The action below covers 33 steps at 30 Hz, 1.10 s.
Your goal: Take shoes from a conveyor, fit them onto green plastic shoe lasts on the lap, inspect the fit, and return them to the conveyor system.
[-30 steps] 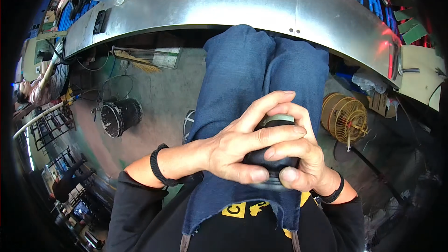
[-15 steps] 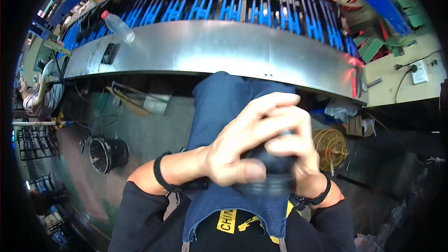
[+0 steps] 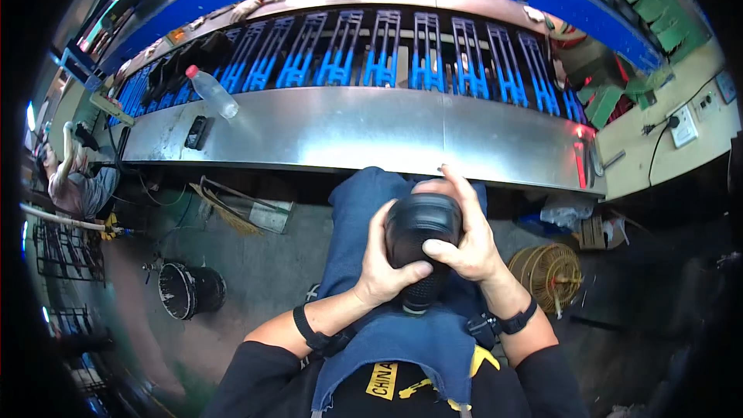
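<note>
We cup a black shoe (image 3: 420, 251) over our denim apron (image 3: 402, 340), at six o'clock from the steel bench (image 3: 371, 128). Left hand (image 3: 385, 267) and right hand (image 3: 464, 236) wrap it, fingers curled closed. It looks light and pliable; gripping both sides seems safest.

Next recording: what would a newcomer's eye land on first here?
First, the black rounded shoe-like object at centre, clasped between the left hand and right hand over a blue denim apron. Behind it runs a long shiny curved metal bench with a row of bright blue racks above. A clear plastic bottle with a red cap lies on the bench's left part.
</note>
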{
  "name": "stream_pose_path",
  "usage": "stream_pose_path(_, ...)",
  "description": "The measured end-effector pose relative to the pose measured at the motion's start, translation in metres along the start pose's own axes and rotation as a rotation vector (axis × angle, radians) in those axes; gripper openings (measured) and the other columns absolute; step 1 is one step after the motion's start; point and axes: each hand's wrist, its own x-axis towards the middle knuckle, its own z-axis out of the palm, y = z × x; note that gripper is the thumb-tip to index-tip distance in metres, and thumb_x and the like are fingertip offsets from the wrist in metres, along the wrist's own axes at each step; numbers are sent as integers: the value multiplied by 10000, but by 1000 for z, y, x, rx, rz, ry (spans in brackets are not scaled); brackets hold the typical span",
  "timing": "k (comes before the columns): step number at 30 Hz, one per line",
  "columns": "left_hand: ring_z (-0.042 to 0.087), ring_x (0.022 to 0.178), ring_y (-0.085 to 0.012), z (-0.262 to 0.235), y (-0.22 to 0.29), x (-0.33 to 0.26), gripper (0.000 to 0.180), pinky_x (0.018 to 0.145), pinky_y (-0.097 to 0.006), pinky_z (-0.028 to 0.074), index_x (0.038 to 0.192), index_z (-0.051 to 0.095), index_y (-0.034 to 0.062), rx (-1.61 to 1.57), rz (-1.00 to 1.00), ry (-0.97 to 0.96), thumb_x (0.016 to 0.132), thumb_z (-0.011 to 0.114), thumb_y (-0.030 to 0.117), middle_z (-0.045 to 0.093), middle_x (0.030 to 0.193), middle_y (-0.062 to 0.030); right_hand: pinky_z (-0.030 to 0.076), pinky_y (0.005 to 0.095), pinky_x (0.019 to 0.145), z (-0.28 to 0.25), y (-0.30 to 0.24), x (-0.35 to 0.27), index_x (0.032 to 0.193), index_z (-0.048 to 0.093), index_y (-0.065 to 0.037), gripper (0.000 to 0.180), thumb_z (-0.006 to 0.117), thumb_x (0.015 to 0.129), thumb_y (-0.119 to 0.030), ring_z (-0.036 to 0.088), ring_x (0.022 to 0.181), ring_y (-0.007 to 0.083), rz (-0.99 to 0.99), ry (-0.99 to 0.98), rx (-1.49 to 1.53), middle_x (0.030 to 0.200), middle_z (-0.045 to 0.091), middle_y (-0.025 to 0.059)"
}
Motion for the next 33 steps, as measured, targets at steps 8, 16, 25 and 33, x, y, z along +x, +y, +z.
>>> stream_pose_path(8, 566, 1210, -323, -6, -8, 46, 1000, 1028, -409, 455, 1518, 319, 23, 372, 107, -89, 718, 861, 281, 532, 1294, -189, 382, 393, 1094, -12, 57, -8, 1550, 287, -61, 789, 678, 885, -227, 489, 1285, 277, 72, 89, 145, 1404, 471, 171)
stream_pose_path(16, 596, 1182, -300, 2, -20, 58, 906, 996, -382, 490, 1490, 376, 3, 390, 49, -28, 750, 847, 225, 534, 1310, -186, 388, 369, 1097, -12, 80, -3, 1459, 428, -13, 624, 646, 909, -211, 516, 1277, 253, 148, 197, 213, 1386, 526, 155)
stream_pose_path(25, 592, 1191, -308, 5, -41, 50, 1077, 1007, -401, 482, 1528, 212, -15, 335, -42, 70, 720, 874, 250, 538, 1300, -206, 422, 346, 1061, 0, 87, -7, 1438, 443, 31, 617, 664, 921, -223, 560, 1224, 241, 191, 333, 65, 1346, 561, 169)
stream_pose_path(33, 542, 1226, -264, 1, -25, 41, 1121, 1060, -400, 430, 1563, 118, 33, 215, -265, 64, 734, 864, 152, 525, 1318, -172, 423, 343, 1063, 4, 71, -7, 1432, 425, 59, 606, 664, 900, -105, 559, 1215, 220, 244, 322, 240, 1324, 573, 161)
